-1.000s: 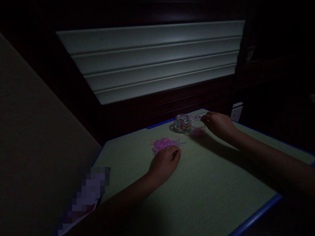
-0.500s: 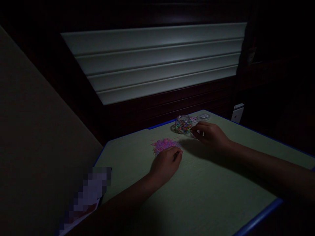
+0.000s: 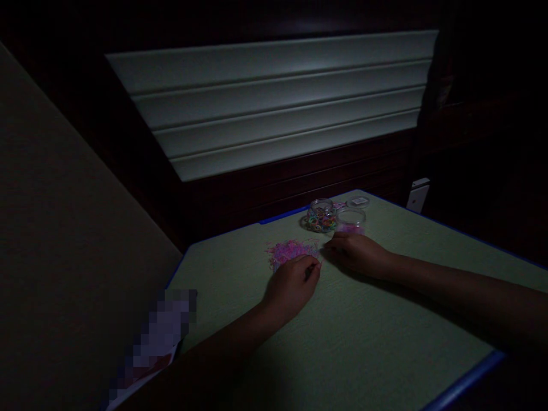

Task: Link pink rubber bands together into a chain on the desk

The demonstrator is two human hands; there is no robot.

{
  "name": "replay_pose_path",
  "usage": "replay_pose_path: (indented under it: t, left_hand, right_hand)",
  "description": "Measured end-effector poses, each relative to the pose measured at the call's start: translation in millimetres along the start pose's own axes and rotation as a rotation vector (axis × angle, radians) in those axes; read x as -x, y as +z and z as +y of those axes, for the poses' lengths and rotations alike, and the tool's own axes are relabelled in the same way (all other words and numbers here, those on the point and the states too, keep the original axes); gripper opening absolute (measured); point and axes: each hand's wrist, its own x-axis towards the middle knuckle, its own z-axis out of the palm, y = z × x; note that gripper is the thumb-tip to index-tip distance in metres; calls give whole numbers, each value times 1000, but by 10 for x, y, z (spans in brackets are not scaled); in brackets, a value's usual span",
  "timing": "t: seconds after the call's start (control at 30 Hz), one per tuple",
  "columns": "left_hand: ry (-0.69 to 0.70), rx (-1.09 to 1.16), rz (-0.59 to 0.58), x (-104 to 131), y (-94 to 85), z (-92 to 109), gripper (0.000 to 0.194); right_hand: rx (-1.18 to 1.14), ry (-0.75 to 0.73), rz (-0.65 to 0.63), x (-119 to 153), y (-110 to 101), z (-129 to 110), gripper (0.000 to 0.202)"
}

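A loose heap of small pink and purple rubber bands [image 3: 291, 250] lies on the green tabletop. My left hand [image 3: 295, 282] rests at the heap's near edge, thumb and fingertips pinched together; a tiny pale speck shows at the tips, too small to name. To its right, my right hand [image 3: 357, 254] is low over the table with its fingers closed, tips beside the heap's right edge. What it holds, if anything, I cannot make out. Behind it stands an open clear jar [image 3: 351, 217] with pink bands at the bottom. A second clear jar [image 3: 321, 216] holds multicoloured bands.
A clear round lid [image 3: 358, 202] with a white label lies at the back of the green table [image 3: 363, 331], which has blue edges. More pinkish bands [image 3: 339, 205] are behind the jars. A white box [image 3: 418, 195] stands beyond the right edge, and a slatted panel [image 3: 278, 97] rises behind.
My right hand has come down and toward me from in front of the jars to the heap's right edge, uncovering the jar with pink bands. My left hand stays pinched beside the heap.
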Motion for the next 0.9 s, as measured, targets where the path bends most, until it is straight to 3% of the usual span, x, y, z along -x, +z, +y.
replay_pose_path:
  t: [0.37,0.9]
  left_hand:
    - [-1,-5,10,3,4,3,22]
    - [2,-19,1,0,7,2,21]
  right_hand:
    - [34,1,-27,-20,-5,83,23]
    - [391,15,-104,-11,-74,43,24]
